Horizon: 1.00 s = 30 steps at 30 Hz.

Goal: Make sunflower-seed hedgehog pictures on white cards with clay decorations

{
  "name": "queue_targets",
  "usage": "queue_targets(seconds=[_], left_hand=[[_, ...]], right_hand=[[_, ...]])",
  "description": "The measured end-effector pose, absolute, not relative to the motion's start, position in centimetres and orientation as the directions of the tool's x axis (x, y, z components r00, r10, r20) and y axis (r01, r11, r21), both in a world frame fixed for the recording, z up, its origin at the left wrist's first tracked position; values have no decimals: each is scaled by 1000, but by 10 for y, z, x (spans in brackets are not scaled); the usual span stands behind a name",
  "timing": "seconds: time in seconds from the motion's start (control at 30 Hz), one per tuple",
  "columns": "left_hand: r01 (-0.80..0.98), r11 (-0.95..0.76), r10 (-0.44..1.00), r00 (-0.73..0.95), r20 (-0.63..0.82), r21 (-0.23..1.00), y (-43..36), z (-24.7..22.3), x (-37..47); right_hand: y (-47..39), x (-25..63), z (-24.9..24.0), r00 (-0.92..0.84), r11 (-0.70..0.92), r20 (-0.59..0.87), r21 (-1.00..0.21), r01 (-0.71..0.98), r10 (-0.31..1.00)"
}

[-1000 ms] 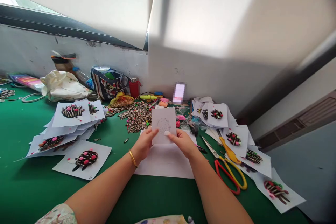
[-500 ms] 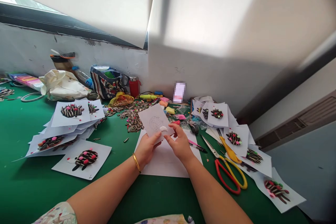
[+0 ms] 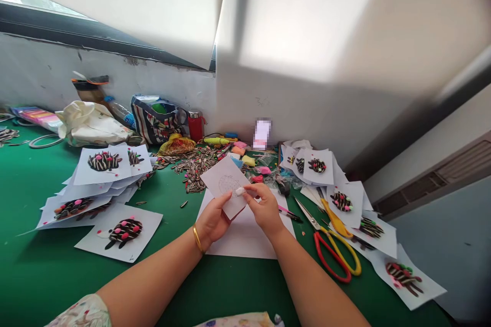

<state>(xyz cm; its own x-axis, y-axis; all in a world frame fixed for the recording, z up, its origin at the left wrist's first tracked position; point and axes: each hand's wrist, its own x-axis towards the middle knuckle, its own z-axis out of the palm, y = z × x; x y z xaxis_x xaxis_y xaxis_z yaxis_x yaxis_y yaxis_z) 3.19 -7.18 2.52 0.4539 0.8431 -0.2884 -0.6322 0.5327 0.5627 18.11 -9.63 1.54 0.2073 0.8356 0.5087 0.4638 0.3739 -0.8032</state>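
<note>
My left hand (image 3: 216,218) grips a small white card (image 3: 217,176) by its lower edge, thumb on top. A round pencil-like drawing shows on the card's face. Between the thumb and fingers of my right hand (image 3: 265,207) is a small white soft-looking lump (image 3: 240,191), held at the card's right side over the drawing; I cannot tell whether it touches the paper. Beneath both hands lies a larger white sheet (image 3: 245,237) on the green table (image 3: 184,291). A pink pen and a black pen (image 3: 290,214) lie by the sheet's right edge.
Scissors (image 3: 330,245) with red and yellow handles lie at the right. Cards decorated with seeds are stacked on the left (image 3: 102,176) and right (image 3: 347,204). Loose striped seeds (image 3: 195,168), a phone (image 3: 262,134), bags and a red flask (image 3: 195,126) stand toward the wall.
The card has tilted and shifted slightly left. My right fingers have closed in around the white lump, which now looks more compact.
</note>
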Motion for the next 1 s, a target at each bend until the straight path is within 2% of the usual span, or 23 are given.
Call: queue_targets(seconds=[0.13, 0.4, 0.77, 1.0], left_hand=[[-637, 563, 826, 454, -334, 527, -71, 24, 33], [-623, 572, 819, 468, -332, 533, -73, 27, 34], [-640, 511, 850, 474, -230, 574, -75, 20, 35], [-649, 526, 848, 448, -283, 549, -73, 23, 34]], right_hand=[[-96, 182, 15, 224, 367, 503, -812, 453, 835], [-96, 182, 14, 267, 370, 505, -826, 426, 821], [-95, 181, 12, 266, 355, 488, -834, 422, 831], [-94, 184, 12, 275, 364, 503, -828, 427, 819]])
